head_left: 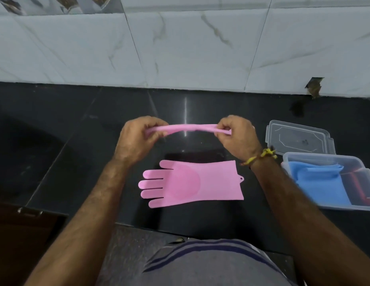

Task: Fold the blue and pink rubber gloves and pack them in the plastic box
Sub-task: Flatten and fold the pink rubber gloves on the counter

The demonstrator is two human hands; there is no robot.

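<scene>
I hold one pink rubber glove [190, 127] edge-on above the black counter, stretched between both hands. My left hand [138, 139] grips its left end and my right hand [238, 137] pinches its right end. A second pink glove [192, 183] lies flat on the counter below my hands, fingers pointing left, cuff to the right. At the right stands the clear plastic box [365, 205] with folded blue gloves [320, 180] inside.
The box's clear lid [299, 138] lies on the counter just behind the box. A marble-tiled wall [180, 48] rises behind the black counter [76, 131]. A dark cabinet edge [25, 223] is at lower left.
</scene>
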